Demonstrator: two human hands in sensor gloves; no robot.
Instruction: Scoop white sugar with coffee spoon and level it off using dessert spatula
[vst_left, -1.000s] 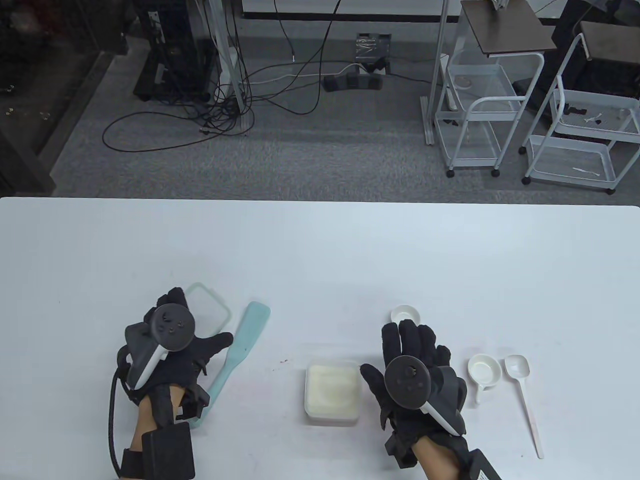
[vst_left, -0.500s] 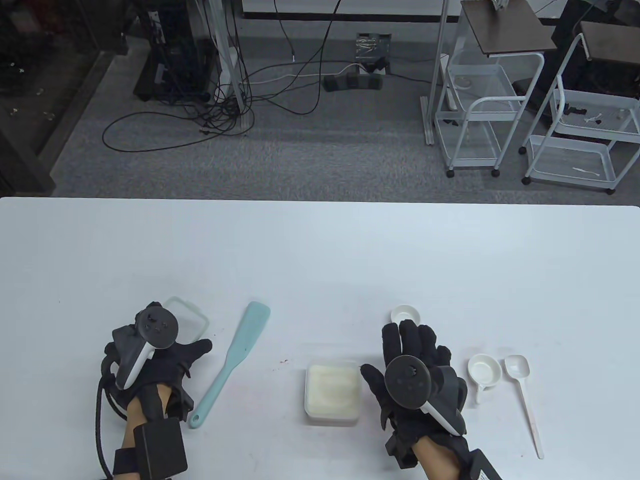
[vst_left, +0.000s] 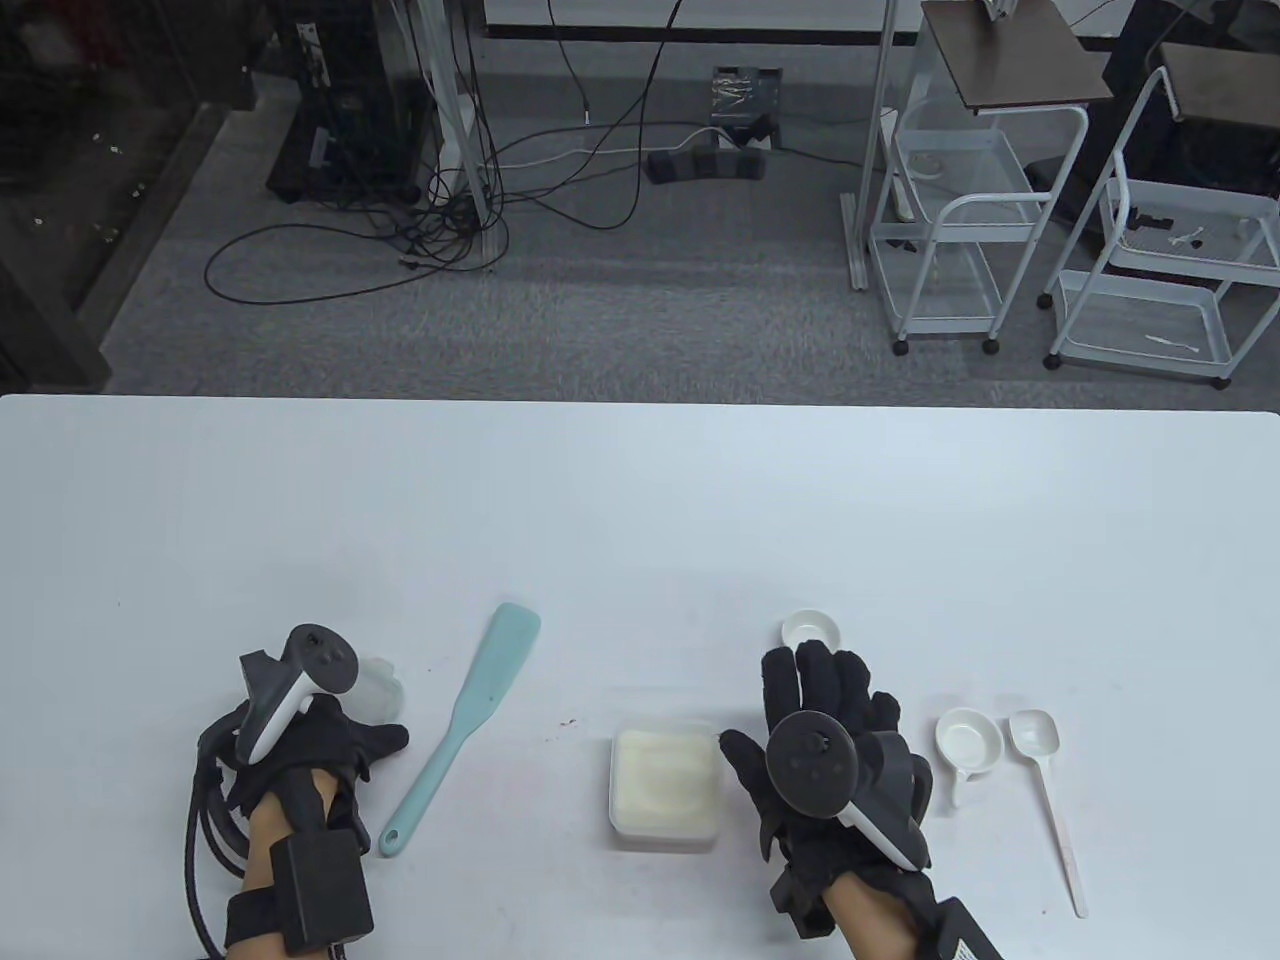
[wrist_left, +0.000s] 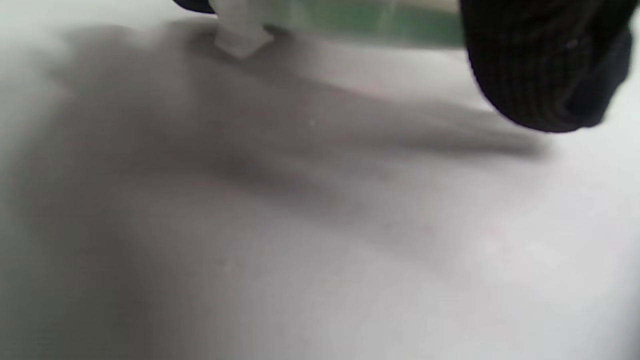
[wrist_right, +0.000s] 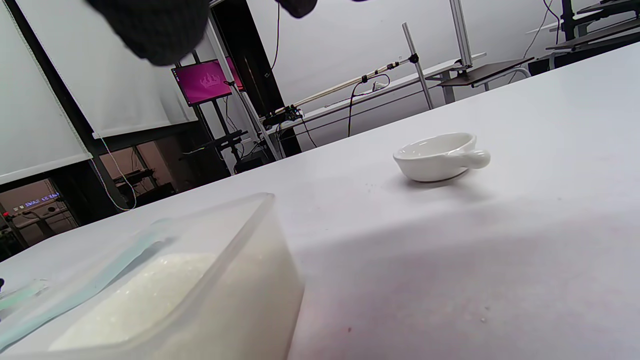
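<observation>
**Worktop and hand status at the recorded moment**

The white worktop (vst_left: 640, 500) spanned the table view. Beyond it lay grey carpet with loose cables (vst_left: 420, 230) and 2 white wire trolleys (vst_left: 960, 230) at the upper right. The right wrist view showed a pink monitor (wrist_right: 202, 80) in the background.

The sugar container (vst_left: 665, 788) stood near the front edge, filled with white sugar and uncovered. The dessert spatula (vst_left: 462, 727) lay flat to its left, apart from it, blade pointing away from the person. 1 small white dish (vst_left: 811, 629) sat beyond the right hand; a second handled dish (vst_left: 968, 745) and the coffee spoon (vst_left: 1045, 790) lay side by side, apart, at the far right.

The right hand (vst_left: 830, 760) was spread flat over the worktop just beside the container, fingers extended and holding nothing. The left hand (vst_left: 320, 745) gripped a translucent lid (vst_left: 380, 690) left of the spatula; the left wrist view showed a fingertip (wrist_left: 545, 65) against its green-tinted edge.

Most of the lid was hidden behind the left hand and its tracker. The left wrist view was heavily blurred, so whether the lid touched the worktop could not be determined.
</observation>
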